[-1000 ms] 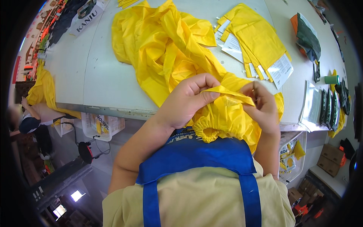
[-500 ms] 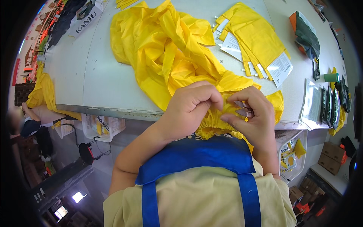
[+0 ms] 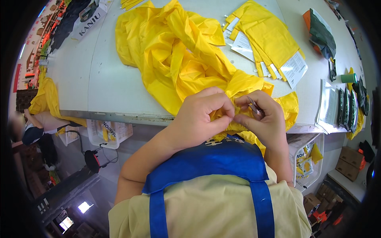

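Note:
A large crumpled yellow garment (image 3: pixel 166 59) lies on the table and hangs over its near edge toward my blue apron (image 3: pixel 206 162). My left hand (image 3: pixel 200 117) is closed, its thumb and forefinger pinched on the gathered part of the fabric. Close beside it, almost fingertip to fingertip, is my right hand (image 3: pixel 268 121). Small metal thread snips (image 3: pixel 254 107) sit within the curled fingers of that hand, while its thumb and fingertip meet by the fabric. What lies exactly between the fingertips is too small to make out.
Folded yellow pieces with white labels (image 3: pixel 270 35) lie overlapped beyond my right hand. Farther right are a dark green package (image 3: pixel 321 37), a green spool (image 3: pixel 349 78) and several dark pouches (image 3: pixel 346 109). White baskets (image 3: pixel 109 133) hang below the table edge. Another person (image 3: pixel 35 127) works at far left.
My left thumb has come down into a pinch, and the fingertips of both hands have drawn together. The snips have turned within my right hand. The garment mostly stays in place.

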The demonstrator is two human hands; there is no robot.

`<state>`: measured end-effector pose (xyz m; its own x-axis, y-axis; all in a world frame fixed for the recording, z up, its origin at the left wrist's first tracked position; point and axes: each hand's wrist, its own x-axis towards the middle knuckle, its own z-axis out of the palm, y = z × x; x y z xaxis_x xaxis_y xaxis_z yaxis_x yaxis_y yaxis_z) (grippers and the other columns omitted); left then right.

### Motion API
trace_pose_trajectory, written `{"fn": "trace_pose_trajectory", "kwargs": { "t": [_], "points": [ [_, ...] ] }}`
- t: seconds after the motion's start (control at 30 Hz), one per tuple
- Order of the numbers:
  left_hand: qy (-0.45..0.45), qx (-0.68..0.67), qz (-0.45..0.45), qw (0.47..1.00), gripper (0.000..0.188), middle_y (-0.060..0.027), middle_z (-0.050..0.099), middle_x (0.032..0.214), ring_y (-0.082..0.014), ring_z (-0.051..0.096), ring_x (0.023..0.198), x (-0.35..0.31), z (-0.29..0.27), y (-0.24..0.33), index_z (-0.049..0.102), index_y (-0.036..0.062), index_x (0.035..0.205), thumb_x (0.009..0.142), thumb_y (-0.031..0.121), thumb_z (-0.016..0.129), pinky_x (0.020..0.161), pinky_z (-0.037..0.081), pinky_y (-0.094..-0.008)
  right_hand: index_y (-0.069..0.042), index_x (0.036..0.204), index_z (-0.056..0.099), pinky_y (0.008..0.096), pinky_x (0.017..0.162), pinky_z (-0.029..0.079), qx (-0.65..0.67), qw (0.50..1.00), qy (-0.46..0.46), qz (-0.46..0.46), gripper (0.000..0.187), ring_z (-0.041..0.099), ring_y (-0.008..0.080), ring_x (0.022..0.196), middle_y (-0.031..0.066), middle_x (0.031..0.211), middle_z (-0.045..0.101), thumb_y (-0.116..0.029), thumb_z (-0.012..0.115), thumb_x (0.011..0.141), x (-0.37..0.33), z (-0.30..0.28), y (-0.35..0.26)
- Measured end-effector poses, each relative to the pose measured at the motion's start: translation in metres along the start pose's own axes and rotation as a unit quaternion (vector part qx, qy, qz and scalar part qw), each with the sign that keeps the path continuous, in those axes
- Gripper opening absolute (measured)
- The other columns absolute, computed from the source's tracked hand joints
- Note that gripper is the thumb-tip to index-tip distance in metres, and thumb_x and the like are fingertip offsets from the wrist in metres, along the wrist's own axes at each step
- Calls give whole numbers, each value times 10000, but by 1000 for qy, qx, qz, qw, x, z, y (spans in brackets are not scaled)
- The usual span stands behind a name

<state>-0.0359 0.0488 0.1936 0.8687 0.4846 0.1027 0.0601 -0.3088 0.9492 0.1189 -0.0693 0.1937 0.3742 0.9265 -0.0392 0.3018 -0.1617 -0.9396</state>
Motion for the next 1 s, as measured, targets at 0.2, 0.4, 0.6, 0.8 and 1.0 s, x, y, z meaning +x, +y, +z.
{"fn": "trace_pose_trajectory", "kwargs": {
  "t": [0.2, 0.4, 0.6, 0.8, 1.0],
  "points": [
    [-11, 10, -8, 1000, 108, -82, 566, 758, -205, 580, 686, -1, -4, 7, 580, 33, 777, 728, -9, 667, 614, 454, -290, -16, 856, 619, 249, 588, 380, 17, 999, 1, -49, 187, 461, 119, 647, 28, 733, 503, 34, 707, 698, 1, 3, 9],
    [15, -26, -8, 1000, 139, -35, 506, 759, -133, 485, 701, -1, -1, 3, 598, 36, 773, 721, -27, 711, 615, 356, -231, -24, 868, 513, 203, 568, 353, 214, 976, -6, 41, 75, 413, 48, 668, -20, 766, 472, 20, 568, 842, -4, -6, 4],
    [11, -20, 8, 1000, 147, -43, 523, 806, -133, 494, 722, 0, 1, 1, 597, 36, 776, 720, -36, 711, 623, 358, -227, -28, 878, 547, 198, 569, 369, 220, 975, 36, 13, 92, 429, 55, 659, -17, 784, 500, 22, 602, 822, -6, -10, 18],
    [-3, -11, -32, 999, 141, -44, 530, 819, -138, 496, 720, 2, 1, 10, 596, 35, 778, 729, -29, 711, 721, 392, -239, -52, 898, 631, 226, 578, 389, -6, 987, 46, -157, 226, 498, 116, 673, 26, 799, 547, 56, 695, 710, -3, 2, 14],
    [16, -17, -12, 1000, 119, -38, 531, 859, -127, 499, 804, 3, -3, 1, 592, 21, 827, 770, -52, 666, 862, 386, -236, -59, 1110, 562, 191, 556, 328, 200, 976, 77, -29, 451, 399, 63, 630, 25, 1009, 520, -37, 761, 706, -4, -11, 25]
  ]
}}
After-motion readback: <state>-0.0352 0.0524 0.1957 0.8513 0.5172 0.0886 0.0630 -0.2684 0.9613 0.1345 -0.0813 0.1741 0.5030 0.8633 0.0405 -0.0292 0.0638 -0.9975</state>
